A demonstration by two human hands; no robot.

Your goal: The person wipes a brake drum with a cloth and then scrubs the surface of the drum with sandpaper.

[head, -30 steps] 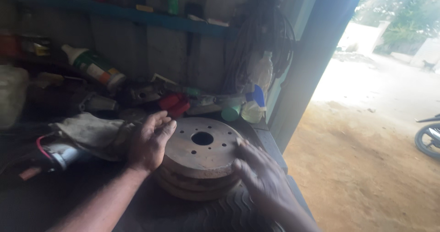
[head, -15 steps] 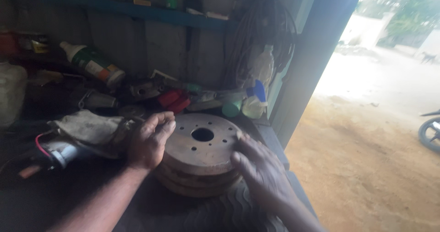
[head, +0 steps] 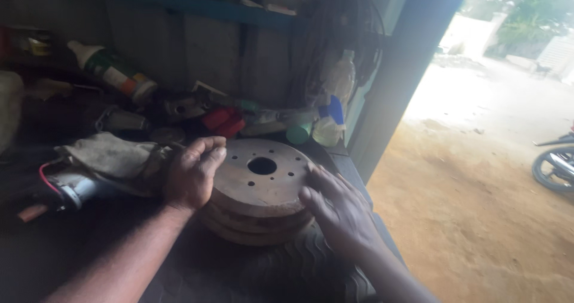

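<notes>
Two bare forearms enter from the bottom edge of the frame, the left hand (head: pixel 192 172) left of centre and the right hand (head: pixel 341 207) right of centre. No sleeve, glove, ring or watch shows; dim light may hide fine detail. Fingernails are short.

A rusty brake drum (head: pixel 258 189) with a centre hole and a ring of small bolt holes sits on a dark, cluttered workbench (head: pixel 72 243), resting on a ribbed tyre (head: pixel 281 273). The left hand (head: pixel 192 172) curls over the drum's left edge, fingers bent; the right hand (head: pixel 339 210) lies flat with spread fingers against its right edge. Beside the left hand lie a grey rag (head: pixel 110 156) and a small motor (head: pixel 72 189) with a red wire. Bottles (head: pixel 113 72) and red parts (head: pixel 220 121) crowd the back wall. Outside, sunlit dirt ground (head: pixel 478 207) and a motorcycle wheel (head: pixel 553 168) show.
</notes>
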